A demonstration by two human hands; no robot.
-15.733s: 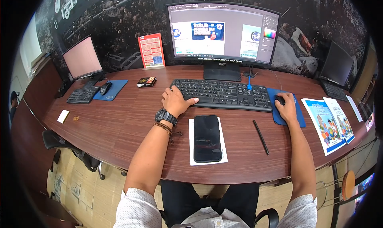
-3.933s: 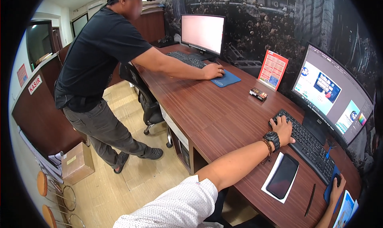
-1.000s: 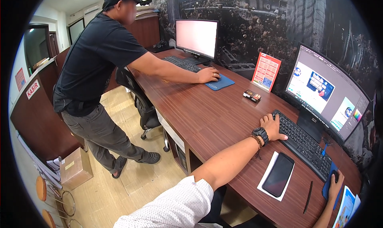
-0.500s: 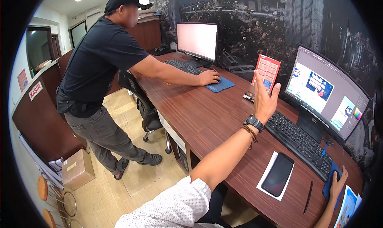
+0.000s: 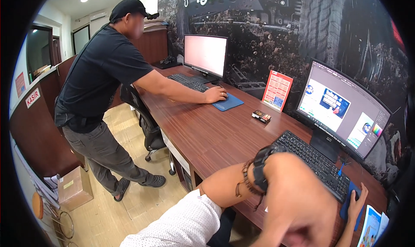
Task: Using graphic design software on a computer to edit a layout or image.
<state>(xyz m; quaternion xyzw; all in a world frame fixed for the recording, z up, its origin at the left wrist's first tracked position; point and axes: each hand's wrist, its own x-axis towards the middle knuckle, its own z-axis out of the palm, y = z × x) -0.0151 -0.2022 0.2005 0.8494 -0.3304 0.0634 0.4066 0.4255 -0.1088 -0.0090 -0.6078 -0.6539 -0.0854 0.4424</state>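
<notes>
My left hand (image 5: pixel 302 199), with a black watch (image 5: pixel 260 167) and a bead bracelet on its wrist, is raised close in front of me. It is bent over at the wrist and blurred, and its fingers cannot be made out. At the right my right hand (image 5: pixel 356 206) rests on a dark computer mouse (image 5: pixel 354 196) on a blue mouse pad (image 5: pixel 344 209). Beside it lies a black keyboard (image 5: pixel 317 165) before a monitor (image 5: pixel 341 108) showing graphic design work. My left hand and arm hide the desk where the phone was seen earlier.
A person in a black T-shirt (image 5: pixel 112 52) stands at the left, one hand on a mouse over another blue pad (image 5: pixel 229 103), facing a second monitor (image 5: pixel 205 54). A small box (image 5: pixel 261 116) and a red calendar card (image 5: pixel 277 91) stand on the brown desk (image 5: pixel 207 130). An office chair (image 5: pixel 149 128) is alongside.
My left hand has come from upright, fingers extended, down and toward me, now covering the phone. My right hand stays at the mouse. The view has shifted slightly.
</notes>
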